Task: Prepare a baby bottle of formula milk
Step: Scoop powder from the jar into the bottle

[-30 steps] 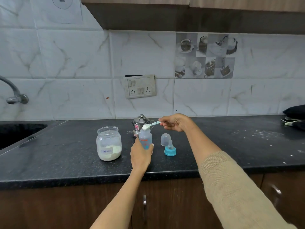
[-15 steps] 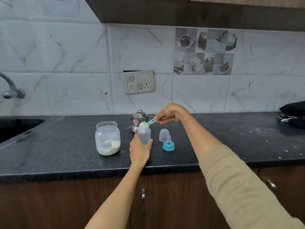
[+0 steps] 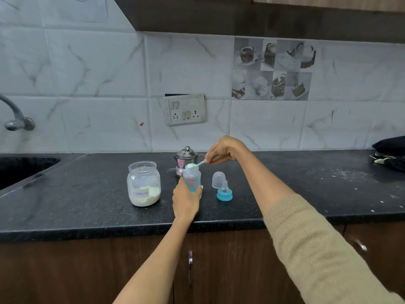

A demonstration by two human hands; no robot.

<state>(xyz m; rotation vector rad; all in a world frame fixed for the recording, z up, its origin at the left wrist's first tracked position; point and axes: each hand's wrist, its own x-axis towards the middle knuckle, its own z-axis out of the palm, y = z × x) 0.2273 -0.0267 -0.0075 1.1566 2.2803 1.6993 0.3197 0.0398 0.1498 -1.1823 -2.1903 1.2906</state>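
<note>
Scoop of formula tipped at the mouth of the baby bottle.

Nearest, the left hand (image 3: 186,199) wraps its fingers round the lower body of the baby bottle (image 3: 192,178), which stands upright on the black worktop (image 3: 87,207), probably to keep it from tipping while powder goes in. Beside it to the left stands the open formula jar (image 3: 144,186), partly full; to the right sit the blue teat ring (image 3: 224,193) and clear cap (image 3: 218,179), set aside so the bottle mouth is free. Just above that mouth, the right hand (image 3: 225,151) pinches the handle of the scoop (image 3: 194,165) between fingertips, its bowl over the opening. Behind stands a steel pot (image 3: 186,160).
</note>
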